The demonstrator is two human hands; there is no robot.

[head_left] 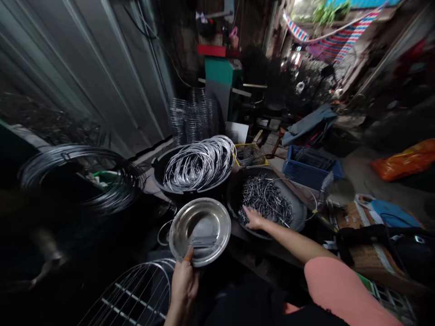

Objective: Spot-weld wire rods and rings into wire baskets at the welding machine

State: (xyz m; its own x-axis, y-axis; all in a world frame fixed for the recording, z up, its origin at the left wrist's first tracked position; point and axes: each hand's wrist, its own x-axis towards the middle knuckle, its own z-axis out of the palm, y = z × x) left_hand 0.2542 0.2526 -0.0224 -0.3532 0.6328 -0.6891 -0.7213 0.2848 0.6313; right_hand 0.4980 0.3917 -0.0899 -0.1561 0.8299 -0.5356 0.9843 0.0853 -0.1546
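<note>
My left hand (186, 283) grips the near rim of a round steel basin (176, 226), its thumb over the edge. A small bundle of short straight metal rods (203, 241) lies in the basin, close to that thumb. Over to the right, my right hand (252, 218) reaches to the near left side of a wide black pan (299, 217). Its fingers look apart and touch or hover just above a heap of short metal pins (267, 197); their tips are partly hard to make out, and no held piece shows.
Behind the basin, a black tub (158, 179) bears shiny wire rings (200, 165). A large wire coil (78, 154) stands left, above a round wire grid (132, 294). A blue crate (302, 174) and cardboard box (370, 260) are on the right.
</note>
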